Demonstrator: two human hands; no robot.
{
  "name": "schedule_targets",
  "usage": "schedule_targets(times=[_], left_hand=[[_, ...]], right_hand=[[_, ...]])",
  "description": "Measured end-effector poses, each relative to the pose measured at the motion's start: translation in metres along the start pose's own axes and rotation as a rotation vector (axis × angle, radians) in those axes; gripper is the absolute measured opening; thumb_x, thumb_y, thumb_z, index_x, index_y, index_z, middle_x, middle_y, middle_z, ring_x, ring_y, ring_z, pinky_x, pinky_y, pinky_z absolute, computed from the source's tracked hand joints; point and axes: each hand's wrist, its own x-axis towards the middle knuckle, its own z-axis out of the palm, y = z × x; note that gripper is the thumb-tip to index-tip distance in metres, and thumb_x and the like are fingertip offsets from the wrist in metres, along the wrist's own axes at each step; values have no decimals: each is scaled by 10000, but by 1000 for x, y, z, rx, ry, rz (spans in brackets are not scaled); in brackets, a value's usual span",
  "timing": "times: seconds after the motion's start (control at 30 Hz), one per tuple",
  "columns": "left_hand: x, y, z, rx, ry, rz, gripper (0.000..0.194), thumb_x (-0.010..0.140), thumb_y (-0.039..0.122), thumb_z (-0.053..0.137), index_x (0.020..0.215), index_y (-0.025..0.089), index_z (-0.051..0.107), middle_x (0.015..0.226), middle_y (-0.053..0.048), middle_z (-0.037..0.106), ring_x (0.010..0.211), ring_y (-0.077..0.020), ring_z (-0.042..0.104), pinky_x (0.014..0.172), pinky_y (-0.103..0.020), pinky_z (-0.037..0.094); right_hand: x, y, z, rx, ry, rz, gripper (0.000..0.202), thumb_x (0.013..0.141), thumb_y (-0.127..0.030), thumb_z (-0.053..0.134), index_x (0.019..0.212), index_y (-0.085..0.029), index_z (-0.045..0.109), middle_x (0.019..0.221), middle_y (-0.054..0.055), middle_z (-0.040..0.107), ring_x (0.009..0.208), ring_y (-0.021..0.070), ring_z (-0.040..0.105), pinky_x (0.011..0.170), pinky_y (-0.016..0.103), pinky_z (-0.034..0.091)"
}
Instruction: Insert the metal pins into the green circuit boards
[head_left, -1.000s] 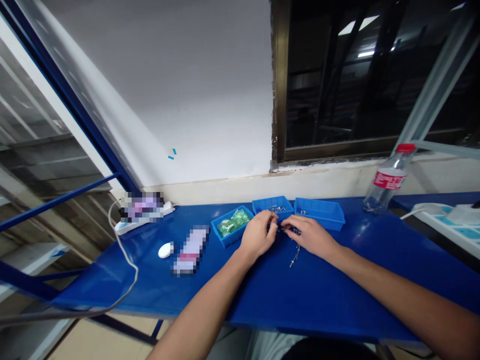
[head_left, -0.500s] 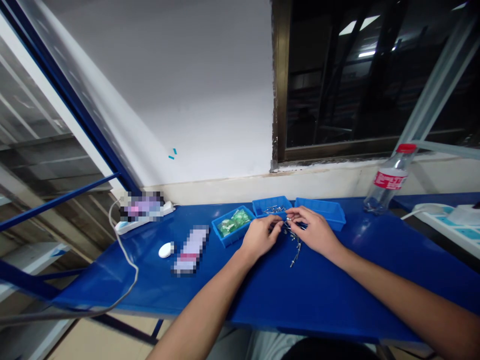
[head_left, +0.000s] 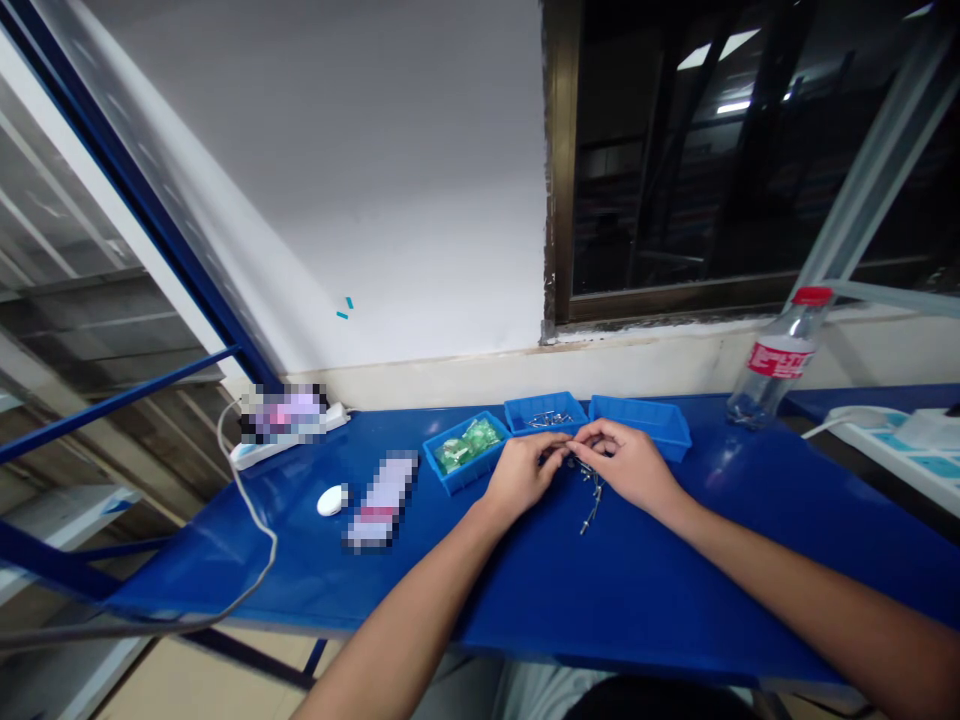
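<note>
My left hand (head_left: 523, 472) and my right hand (head_left: 628, 462) meet fingertip to fingertip above the blue table (head_left: 600, 590). Both are closed in a pinch, and the fingers cover whatever is between them. Directly below lies a small heap of thin silver metal pieces (head_left: 594, 505) that look like blind rivets, partly hidden by my right hand. Behind my fingers, a blue bin (head_left: 544, 402) contains more such metal pieces. To the left of my left hand, another blue bin (head_left: 459, 480) holds green-and-clear plastic packets (head_left: 471, 445).
A third blue bin (head_left: 660, 425) stands behind my right hand. Farther right are a red-capped bottle (head_left: 780, 360) and a power strip (head_left: 892, 440). On the left lie a white oval object (head_left: 330, 500), a blurred-out flat object (head_left: 384, 500) and a cable (head_left: 262, 540). A wall backs the table.
My fingertips have drawn closer together, and the small metal piece glimpsed between them is now covered. The heap and the bins have stayed put.
</note>
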Motion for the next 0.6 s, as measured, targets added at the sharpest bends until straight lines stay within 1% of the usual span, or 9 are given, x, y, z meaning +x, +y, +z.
schedule_targets(times=[0.1,0.17,0.23,0.3,0.37,0.4,0.47,0.53,0.6], left_hand=[[0,-3,-1,50,32,25,253,994,240,577,1185,211,740,1175,-63,777,1073,-222,739,1001,-358,557],[0,-4,-1,66,31,42,262,990,225,577,1200,212,734,1177,-65,775,1077,-224,735,1007,-363,554],[0,-4,-1,48,28,47,304,982,207,581,1262,214,699,1169,-63,776,1072,-220,735,999,-360,556],[0,-2,0,-1,31,34,389,978,200,584,1364,213,625,1149,-58,782,1032,-207,744,971,-347,566],[0,1,-1,-31,46,2,420,986,233,582,1405,205,584,1122,-54,788,971,-199,751,915,-329,578],[0,3,-1,-28,54,-18,388,996,269,576,1377,200,606,1106,-53,790,941,-198,752,881,-318,581],[0,7,-2,5,53,-60,314,1017,364,552,1236,191,697,1039,-47,796,862,-195,746,801,-296,574],[-1,11,-3,23,36,-85,348,1023,440,534,1129,183,744,974,-35,797,795,-190,734,736,-281,554],[-3,15,-4,36,3,-99,419,1018,509,521,1024,177,776,902,-20,790,732,-182,717,679,-271,525]], right_hand=[[-1,-1,0,-25,-19,-7,227,883,-434,702,957,-220,675,900,59,740,768,210,699,724,349,578],[-1,-4,0,-52,-34,-30,185,884,-380,686,974,-222,651,914,58,730,786,204,695,711,333,571],[-1,-6,0,-84,-47,-53,192,879,-337,672,1027,-221,636,915,54,716,769,193,678,684,321,561],[-1,-9,0,-130,-61,-87,248,883,-303,647,1117,-221,633,913,47,703,733,184,655,664,320,549],[-1,-12,-1,-200,-82,-155,262,896,-266,609,1151,-229,656,918,45,690,729,185,639,679,330,540],[-1,-13,-2,-237,-89,-192,243,901,-248,593,1129,-234,676,917,45,683,736,188,635,691,335,535],[-2,-14,-4,-289,-88,-247,187,906,-221,577,1043,-237,703,903,43,671,747,193,625,700,341,519],[-3,-15,-6,-305,-86,-269,161,915,-208,573,1000,-235,706,902,41,667,759,195,620,717,345,511],[-5,-16,-8,-288,-79,-261,126,925,-209,583,982,-229,694,905,36,668,768,192,618,735,346,507]])
